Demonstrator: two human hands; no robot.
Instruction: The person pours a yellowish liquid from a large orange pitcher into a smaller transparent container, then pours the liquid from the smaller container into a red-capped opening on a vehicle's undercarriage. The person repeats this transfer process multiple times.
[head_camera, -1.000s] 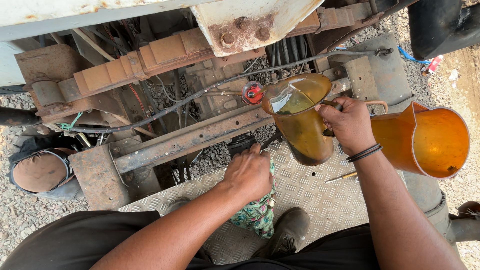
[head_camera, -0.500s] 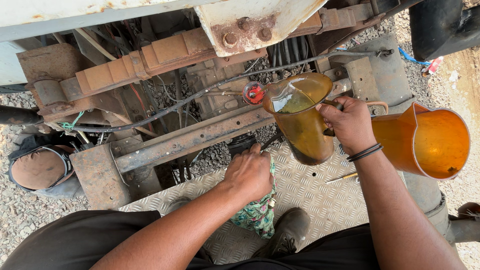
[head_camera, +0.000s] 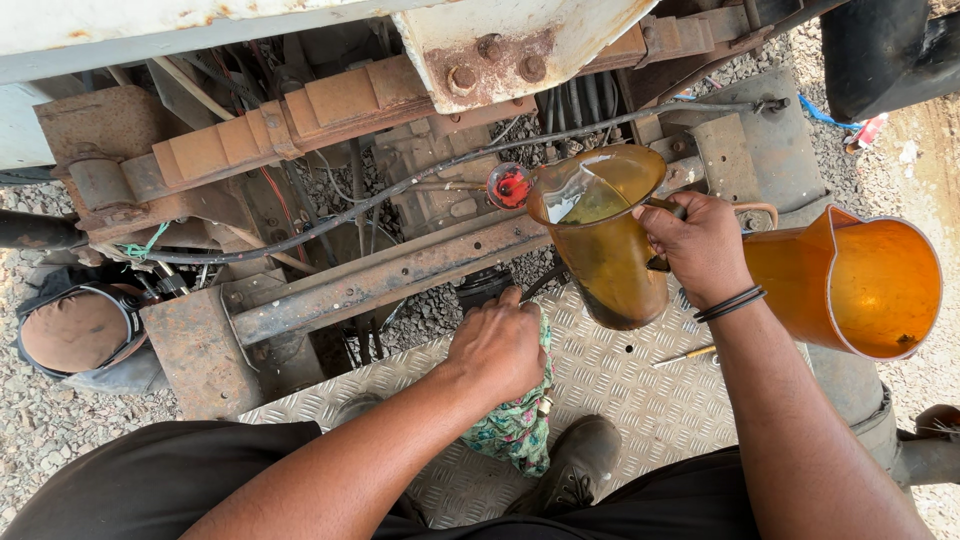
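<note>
under the rusty vehicle frame, above a checker-plate step, the pouring step looks to be in hand: the right hand grips the handle of an amber jug of oil, tilted with its spout at a red filler opening. the left hand presses closed on a patterned rag. a steady tilt seems needed. an orange jug stands beside.

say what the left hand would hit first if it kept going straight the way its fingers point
The left hand, resting on a floral cloth, points up-frame; probably the dark part just ahead, then the rusty frame rail, though depth is unclear.
</note>
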